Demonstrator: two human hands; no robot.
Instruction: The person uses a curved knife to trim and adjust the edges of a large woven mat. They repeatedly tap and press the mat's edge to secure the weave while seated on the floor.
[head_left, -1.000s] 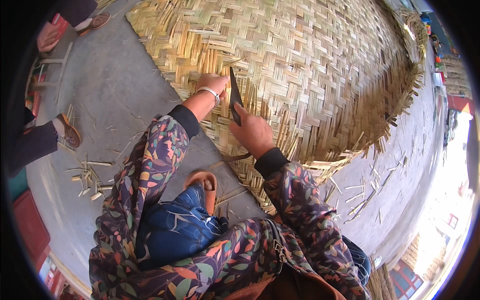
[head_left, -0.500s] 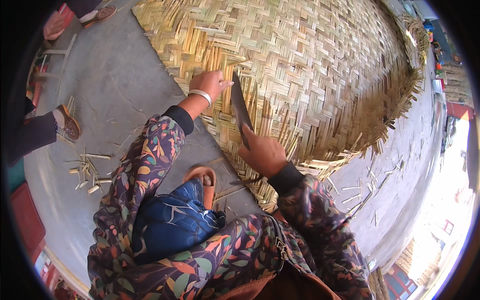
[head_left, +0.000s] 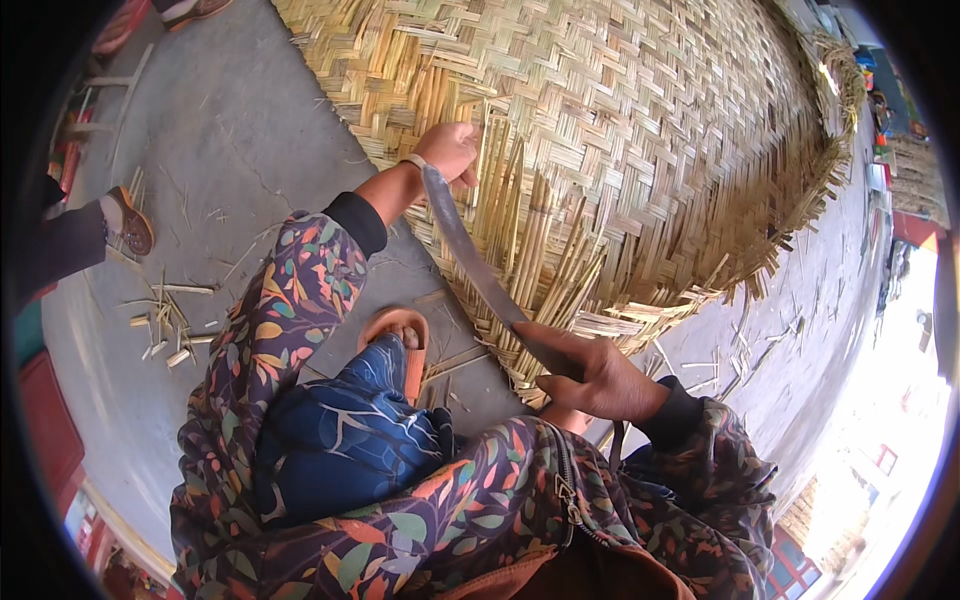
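My right hand is wrapped around the near end of a long knife with a dark, slightly curved blade. The blade slants up and left across the mat's edge, its tip by my left wrist. Beneath it lies a large herringbone-woven mat of flat, split-cane-like strips. Loose strip ends stick up from the weave beside the blade. My left hand, with a bracelet at its wrist, is closed and rests at the mat's left edge, near those ends. Its curled fingers hide what they hold, if anything.
Cut strip pieces lie on the grey floor at left, more scraps at right. My sandalled foot is close to the mat's edge. Another person's shoe is at far left. The mat curls up along its right border.
My right hand has drawn back down and right with the knife, so the blade now lies flatter across the edge. My left hand has shifted slightly right and up, its fingers more curled.
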